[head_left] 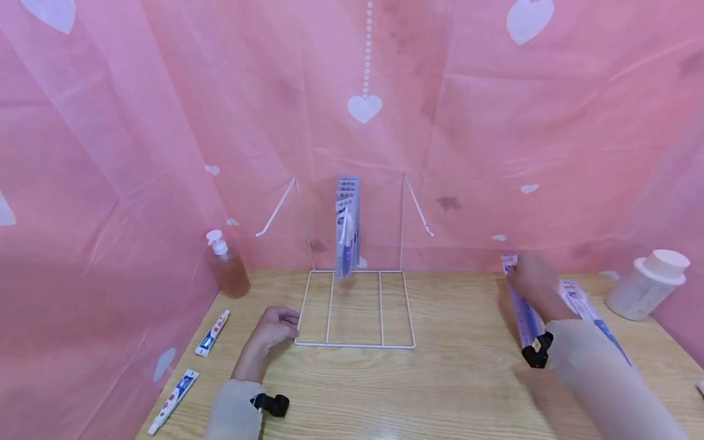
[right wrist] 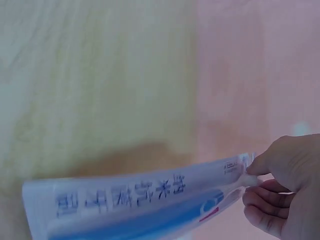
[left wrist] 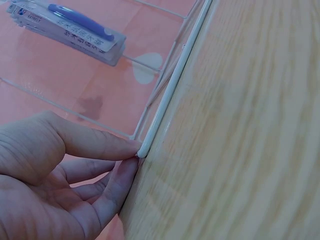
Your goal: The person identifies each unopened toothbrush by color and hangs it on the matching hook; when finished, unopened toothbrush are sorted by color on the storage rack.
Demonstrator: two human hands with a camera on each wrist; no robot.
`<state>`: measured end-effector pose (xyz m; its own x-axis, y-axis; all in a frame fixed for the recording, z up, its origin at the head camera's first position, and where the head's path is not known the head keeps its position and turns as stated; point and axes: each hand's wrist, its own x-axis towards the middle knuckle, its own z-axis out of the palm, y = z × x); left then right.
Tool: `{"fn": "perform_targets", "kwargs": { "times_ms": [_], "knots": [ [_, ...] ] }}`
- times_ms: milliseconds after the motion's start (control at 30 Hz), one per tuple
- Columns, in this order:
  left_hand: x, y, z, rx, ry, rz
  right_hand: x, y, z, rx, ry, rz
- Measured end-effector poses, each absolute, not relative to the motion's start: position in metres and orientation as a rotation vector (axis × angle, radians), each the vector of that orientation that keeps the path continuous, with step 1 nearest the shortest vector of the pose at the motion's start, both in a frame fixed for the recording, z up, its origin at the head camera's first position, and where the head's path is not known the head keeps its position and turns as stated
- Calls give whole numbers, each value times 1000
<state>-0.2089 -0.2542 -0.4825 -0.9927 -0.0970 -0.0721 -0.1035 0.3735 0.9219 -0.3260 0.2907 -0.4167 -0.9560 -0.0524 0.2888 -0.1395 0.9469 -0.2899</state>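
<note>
My left hand (head_left: pixel 275 327) pinches the front left corner of a white wire display rack (head_left: pixel 354 346) between thumb and fingers. Several packaged toothbrushes (head_left: pixel 348 226) hang one behind another in the middle of the rack, a purple handle showing in the front pack. Over at the right, my right hand (head_left: pixel 533 281) grips another packaged toothbrush (right wrist: pixel 150 200) by its top end; the pack is clear with dark lettering and a blue handle. Close by the right forearm lie more toothbrush packs (head_left: pixel 576 299) on the table, partly hidden by the sleeve.
Two toothpaste tubes (head_left: pixel 212 333) lie on the table's left side. Behind them stands an amber pump bottle (head_left: pixel 230 272). A white lidded jar (head_left: pixel 643 290) leans in view at the far right. Two wire arms (head_left: pixel 418 205) stick out from the rack's upper sides. A pink curtain (head_left: pixel 467 122) hangs behind.
</note>
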Motion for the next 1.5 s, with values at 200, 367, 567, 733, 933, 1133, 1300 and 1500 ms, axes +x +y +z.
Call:
{"fn": "perform_targets", "kwargs": {
  "times_ms": [200,367,567,733,933,1133,1300,1500],
  "knots": [
    [-209,-254,-482,-186,2610,1734,-315,268,-377,202,-2673,460],
    [-209,-255,-482,-191,2601,1741,-303,253,-354,245,-2578,476],
    [-208,-256,-483,-183,2614,1722,-281,230,-327,263,-2492,496],
    [-208,-258,-483,-191,2623,1715,-256,204,-309,322,-2354,496],
    [-209,-256,-482,-184,2601,1733,-225,182,-291,396,-2229,567],
    [-209,-255,-484,-169,2599,1746,-196,166,-281,470,-2145,577],
    [-208,-255,-482,-182,2607,1727,-178,153,-277,579,-2049,610],
    [-208,-254,-480,-188,2605,1729,-164,137,-277,684,-1999,597]
  ]
}}
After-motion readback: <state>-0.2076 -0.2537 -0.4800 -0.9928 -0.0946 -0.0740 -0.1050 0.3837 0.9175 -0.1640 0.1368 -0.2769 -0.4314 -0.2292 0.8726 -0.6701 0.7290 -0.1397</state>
